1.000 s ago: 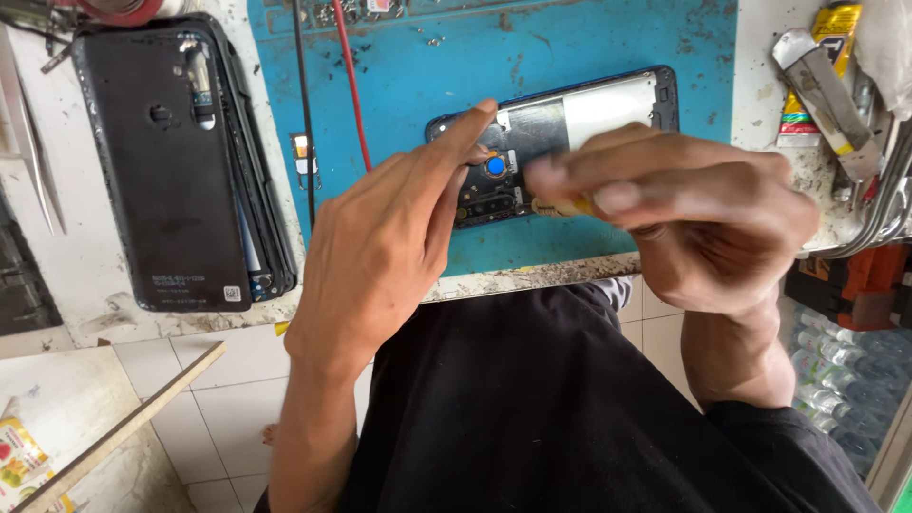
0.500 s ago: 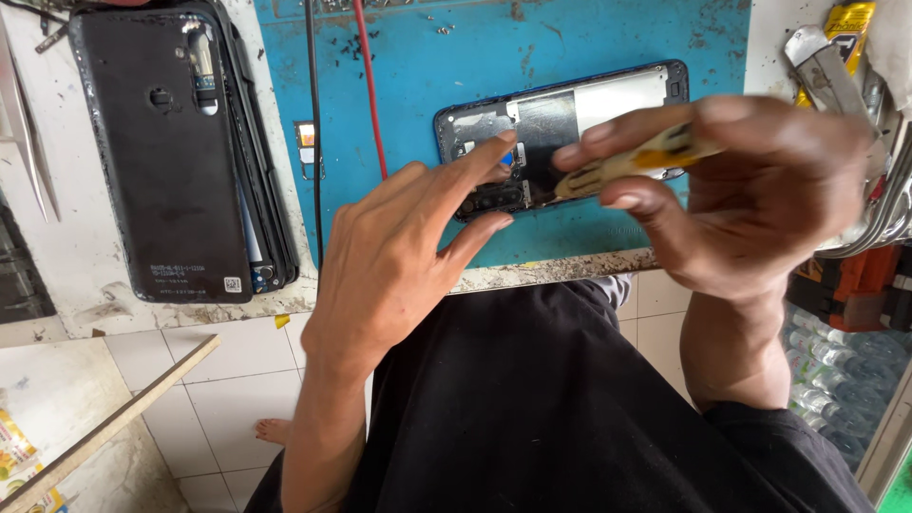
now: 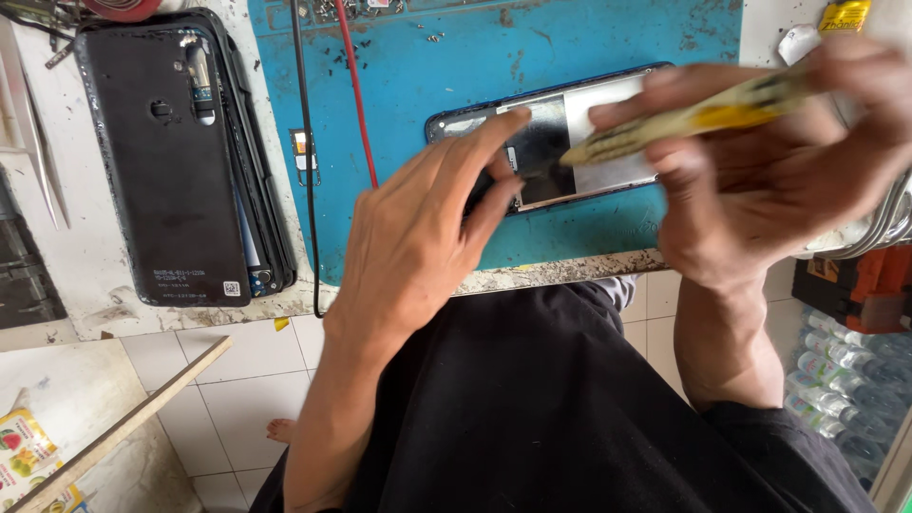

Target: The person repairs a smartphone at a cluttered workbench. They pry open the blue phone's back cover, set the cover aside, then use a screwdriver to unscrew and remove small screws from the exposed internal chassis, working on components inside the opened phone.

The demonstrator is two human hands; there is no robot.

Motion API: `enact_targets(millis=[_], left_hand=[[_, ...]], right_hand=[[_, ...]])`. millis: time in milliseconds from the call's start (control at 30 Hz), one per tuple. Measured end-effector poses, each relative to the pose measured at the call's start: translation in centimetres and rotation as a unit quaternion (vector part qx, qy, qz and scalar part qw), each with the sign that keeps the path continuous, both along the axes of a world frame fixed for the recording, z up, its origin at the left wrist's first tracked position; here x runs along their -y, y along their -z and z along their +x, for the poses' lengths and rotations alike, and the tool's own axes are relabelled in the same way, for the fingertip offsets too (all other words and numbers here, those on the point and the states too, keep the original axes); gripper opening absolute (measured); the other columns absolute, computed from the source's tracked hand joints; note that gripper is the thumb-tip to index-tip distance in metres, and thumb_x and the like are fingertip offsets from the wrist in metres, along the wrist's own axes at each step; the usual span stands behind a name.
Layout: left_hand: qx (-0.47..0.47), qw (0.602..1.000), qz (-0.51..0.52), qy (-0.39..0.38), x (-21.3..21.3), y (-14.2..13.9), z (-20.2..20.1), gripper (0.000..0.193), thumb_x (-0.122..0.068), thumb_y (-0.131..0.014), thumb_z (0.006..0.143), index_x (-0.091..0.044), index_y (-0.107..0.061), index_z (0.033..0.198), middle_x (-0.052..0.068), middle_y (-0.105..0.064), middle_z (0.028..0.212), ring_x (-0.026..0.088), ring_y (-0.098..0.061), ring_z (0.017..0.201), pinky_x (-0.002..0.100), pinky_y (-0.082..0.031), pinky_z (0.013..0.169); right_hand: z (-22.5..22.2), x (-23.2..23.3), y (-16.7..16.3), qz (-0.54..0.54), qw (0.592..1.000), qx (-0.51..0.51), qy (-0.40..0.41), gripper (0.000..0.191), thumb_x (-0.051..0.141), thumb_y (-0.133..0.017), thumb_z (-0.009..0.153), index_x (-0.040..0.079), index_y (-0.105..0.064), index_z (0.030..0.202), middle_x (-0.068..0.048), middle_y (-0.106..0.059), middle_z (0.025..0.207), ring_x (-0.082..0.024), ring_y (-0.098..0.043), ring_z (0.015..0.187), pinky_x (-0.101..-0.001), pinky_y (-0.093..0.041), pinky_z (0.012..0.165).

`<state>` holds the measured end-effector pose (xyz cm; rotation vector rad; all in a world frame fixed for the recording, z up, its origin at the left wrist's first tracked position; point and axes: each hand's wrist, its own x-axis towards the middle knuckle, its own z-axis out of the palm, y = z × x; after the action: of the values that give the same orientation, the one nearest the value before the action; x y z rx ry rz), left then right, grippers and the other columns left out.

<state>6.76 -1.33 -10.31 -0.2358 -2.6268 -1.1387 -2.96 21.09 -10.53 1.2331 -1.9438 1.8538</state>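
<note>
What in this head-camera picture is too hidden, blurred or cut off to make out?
- Opened phone: its left end is hidden under the left hand.
- Yellow tool in the right hand: motion-blurred, so its kind and whether the tip touches the phone are unclear.
- Black back cover: its label print is too small to read.
- Bottles: cut off by the right edge.

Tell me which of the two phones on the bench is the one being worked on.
The opened phone on the blue mat, under the left hand; the right hand points a yellow tool into it. The black phone lies untouched.
</note>
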Motion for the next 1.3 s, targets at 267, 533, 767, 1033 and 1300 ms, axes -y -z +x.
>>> enact_targets(millis=[267, 533, 767, 1033, 1300], left_hand=[[-0.055, 0.986, -0.139, -0.080, 2.3, -0.1, -3.5, 0.046, 0.000, -0.073, 0.106, -0.011, -0.048, 0.143, 0.005, -0.067, 0.099, 0.021, -0.069, 0.089, 0.038, -0.056, 0.069], [-0.058, 0.977, -0.184, -0.093, 2.4, 0.7, -5.5, 0.041, 0.002, -0.068, 0.106, -0.010, -0.048, 0.140, 0.003, -0.070, 0.104, 0.023, -0.070, 0.093, 0.039, -0.055, 0.067], [-0.091, 0.980, -0.152, -0.094, 2.6, 0.2, -5.6, 0.030, 0.002, -0.070, 0.107, -0.010, -0.057, 0.131, 0.005, -0.072, 0.107, 0.022, -0.070, 0.094, 0.039, -0.057, 0.072], [-0.058, 0.994, -0.076, -0.043, 2.4, -0.6, -1.7, 0.021, -0.004, -0.074, 0.110, -0.010, -0.063, 0.126, 0.003, -0.072, 0.105, 0.017, -0.071, 0.092, 0.032, -0.059, 0.077], [0.009, 0.998, -0.061, -0.032, 2.7, -0.9, 1.9, 0.027, 0.000, -0.073, 0.104, -0.006, -0.065, 0.129, 0.004, -0.074, 0.106, 0.018, -0.067, 0.082, 0.034, -0.052, 0.065]], right_hand=[[-1.1, -4.2, 1.5, 0.193, 0.913, -0.096, 0.345, 0.013, -0.006, -0.057, 0.123, -0.010, -0.069, 0.122, -0.022, -0.077, 0.110, -0.024, -0.072, 0.086, -0.0278, -0.056, 0.074], [-1.6, -5.1, 2.9, 0.166, 0.958, 0.006, 0.233, 0.021, -0.008, -0.057, 0.119, -0.010, -0.055, 0.140, -0.022, -0.070, 0.125, -0.025, -0.071, 0.103, -0.0248, -0.056, 0.086], [-1.1, -5.3, 3.5, 0.155, 0.965, -0.007, 0.212, 0.032, -0.011, -0.055, 0.118, -0.006, -0.042, 0.146, -0.022, -0.063, 0.133, -0.028, -0.072, 0.120, -0.0319, -0.066, 0.104], [0.3, -1.5, 0.4, 0.090, 0.989, -0.007, 0.121, 0.066, -0.021, -0.059, 0.110, 0.014, -0.027, 0.157, -0.030, -0.062, 0.124, -0.037, -0.074, 0.103, -0.0423, -0.068, 0.087], [3.3, 1.5, 1.4, 0.109, 0.990, 0.089, -0.008, 0.097, -0.017, -0.069, 0.104, 0.031, -0.010, 0.164, -0.029, -0.068, 0.119, -0.036, -0.081, 0.100, -0.0414, -0.069, 0.088]])
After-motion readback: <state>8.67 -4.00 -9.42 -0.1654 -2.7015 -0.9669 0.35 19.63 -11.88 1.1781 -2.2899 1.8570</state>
